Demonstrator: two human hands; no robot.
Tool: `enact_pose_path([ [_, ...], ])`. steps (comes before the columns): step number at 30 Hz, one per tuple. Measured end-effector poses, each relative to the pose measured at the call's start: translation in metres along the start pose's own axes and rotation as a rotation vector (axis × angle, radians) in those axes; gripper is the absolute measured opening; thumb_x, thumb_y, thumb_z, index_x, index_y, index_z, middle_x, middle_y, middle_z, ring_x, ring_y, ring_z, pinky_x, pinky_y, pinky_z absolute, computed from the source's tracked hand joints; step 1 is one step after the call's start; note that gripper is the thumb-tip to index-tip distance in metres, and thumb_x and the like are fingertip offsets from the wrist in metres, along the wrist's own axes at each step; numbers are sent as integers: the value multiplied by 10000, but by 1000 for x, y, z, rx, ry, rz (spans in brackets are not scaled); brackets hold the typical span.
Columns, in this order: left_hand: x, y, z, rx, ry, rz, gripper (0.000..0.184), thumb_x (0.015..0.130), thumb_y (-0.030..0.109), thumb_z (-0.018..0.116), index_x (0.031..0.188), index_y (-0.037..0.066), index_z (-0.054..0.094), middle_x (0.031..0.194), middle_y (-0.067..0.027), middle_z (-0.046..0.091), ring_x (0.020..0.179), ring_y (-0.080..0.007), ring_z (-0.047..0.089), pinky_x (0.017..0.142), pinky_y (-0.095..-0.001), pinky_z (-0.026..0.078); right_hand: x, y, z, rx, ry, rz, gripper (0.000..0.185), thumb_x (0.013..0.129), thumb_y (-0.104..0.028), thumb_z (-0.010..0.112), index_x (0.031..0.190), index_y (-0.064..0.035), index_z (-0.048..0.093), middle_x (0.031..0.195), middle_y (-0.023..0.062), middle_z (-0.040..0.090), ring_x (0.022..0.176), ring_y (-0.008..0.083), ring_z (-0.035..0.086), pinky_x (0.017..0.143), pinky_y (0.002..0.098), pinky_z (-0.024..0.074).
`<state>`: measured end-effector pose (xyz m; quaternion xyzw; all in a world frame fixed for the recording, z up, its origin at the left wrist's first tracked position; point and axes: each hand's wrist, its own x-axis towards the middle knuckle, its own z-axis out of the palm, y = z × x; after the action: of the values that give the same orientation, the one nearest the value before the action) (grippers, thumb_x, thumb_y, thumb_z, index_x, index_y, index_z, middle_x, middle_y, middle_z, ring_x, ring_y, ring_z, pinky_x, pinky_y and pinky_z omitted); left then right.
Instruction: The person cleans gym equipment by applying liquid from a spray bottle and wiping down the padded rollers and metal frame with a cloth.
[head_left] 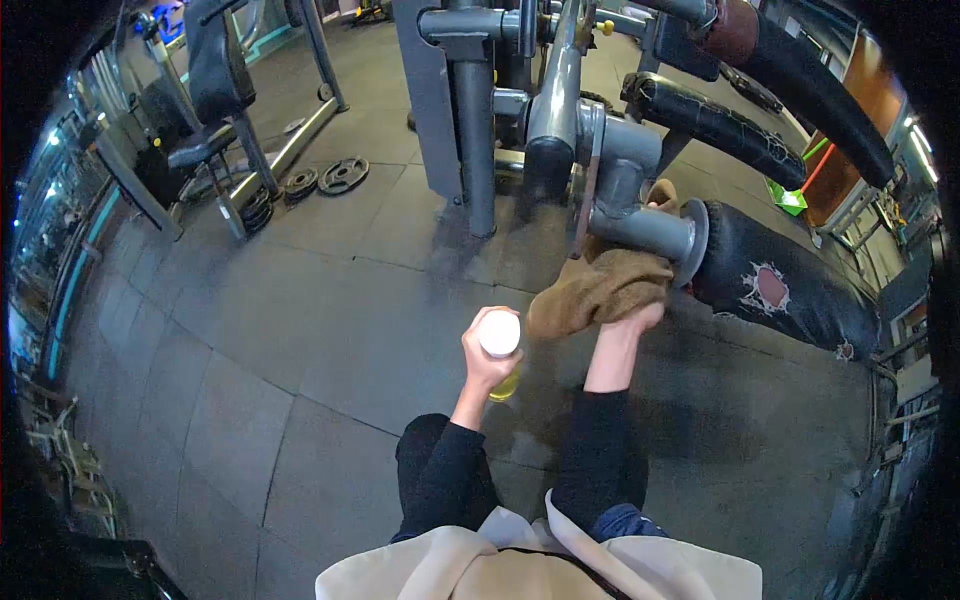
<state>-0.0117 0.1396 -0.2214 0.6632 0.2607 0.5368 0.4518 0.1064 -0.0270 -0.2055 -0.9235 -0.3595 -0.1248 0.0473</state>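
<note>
My left hand (484, 362) is wrapped round a bottle with a white cap (499, 333) and yellowish liquid showing at its lower end. To its right, my right hand (645, 318) grips a brown cloth (600, 292), which lies against the underside of a grey metal tube (645, 230) on a gym machine. Part of the cloth also shows above the tube. Beside the tube's round flange is a torn black padded roller (790, 280) with pinkish foam showing through.
More worn black pads (720, 122) and a grey upright post (472, 140) stand ahead. Weight plates (343, 175) lie on the dark tiled floor (250, 330) at the left, near a bench (215, 70). A green dustpan (788, 197) is at the right.
</note>
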Motion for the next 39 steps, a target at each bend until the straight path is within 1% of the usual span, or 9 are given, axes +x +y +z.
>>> enact_pose_path([
  [2, 2, -3, 1, -13, -6, -12, 371, 504, 6, 616, 875, 7, 606, 918, -63, 623, 875, -147, 587, 828, -280, 444, -183, 51, 49, -284, 94, -17, 482, 939, -376, 287, 1253, -64, 479, 1294, 129, 478, 1191, 301, 451, 1031, 451, 340],
  [6, 14, -23, -4, -20, 23, -41, 381, 493, -7, 609, 874, 6, 605, 916, -58, 614, 870, -153, 587, 828, -274, 440, -155, 44, 79, -858, 288, -50, 489, 939, -380, 288, 1265, -63, 470, 1306, 128, 469, 1203, 299, 442, 1041, 444, 329],
  [14, 18, -17, -5, 78, 21, 68, 375, 496, -14, 601, 870, 4, 602, 884, -55, 604, 821, -150, 582, 766, -266, 457, 189, -16, 46, -1860, 568, -90, 503, 939, -386, 289, 1286, -62, 455, 1326, 126, 452, 1223, 295, 426, 1058, 432, 310],
  [16, 18, -14, -7, 58, 39, 27, 381, 494, -14, 598, 875, 10, 600, 894, -52, 604, 830, -148, 579, 774, -266, 452, 165, -35, 6, -3031, 226, 256, 513, 935, -400, 300, 1290, -60, 444, 1330, 117, 446, 1225, 301, 422, 1063, 424, 302],
  [17, 18, -15, -8, 62, 40, 29, 381, 494, -14, 598, 875, 10, 600, 894, -52, 604, 830, -148, 579, 774, -266, 452, 154, -45, -21, -3027, 228, 256, 513, 935, -400, 300, 1290, -60, 444, 1330, 117, 446, 1225, 301, 422, 1063, 424, 302],
  [19, 14, -16, -9, -21, 50, -13, 398, 486, -14, 607, 883, 14, 598, 909, -48, 606, 860, -145, 572, 808, -271, 441, 129, -69, -78, -3201, -306, -682, 555, 939, -479, 296, 1278, -67, 448, 1316, 109, 455, 1218, 296, 427, 1057, 427, 304],
  [23, 10, -3, -8, 7, 56, 62, 379, 499, 2, 625, 878, 9, 601, 887, -69, 611, 819, -176, 601, 768, -286, 468, 117, -93, -60, -3772, -649, -438, 664, 922, -620, 223, 1246, -84, 444, 1264, 69, 474, 1161, 212, 450, 1010, 374, 338],
  [31, 4, 9, -4, 10, 47, 16, 389, 493, -9, 608, 881, 9, 597, 926, -59, 607, 869, -153, 578, 817, -282, 441, 150, -87, -47, -3413, -150, -771, 608, 939, -573, 255, 1240, -88, 467, 1252, 85, 487, 1138, 234, 468, 995, 377, 353],
  [39, 1, 2, -12, -23, 40, -86, 417, 475, -7, 604, 891, 13, 585, 943, -55, 616, 905, -149, 568, 866, -288, 423, 174, -87, -28, -3314, 266, -409, 574, 907, -568, 311, 1160, -98, 521, 1146, 92, 557, 1044, 269, 534, 927, 422, 422],
])
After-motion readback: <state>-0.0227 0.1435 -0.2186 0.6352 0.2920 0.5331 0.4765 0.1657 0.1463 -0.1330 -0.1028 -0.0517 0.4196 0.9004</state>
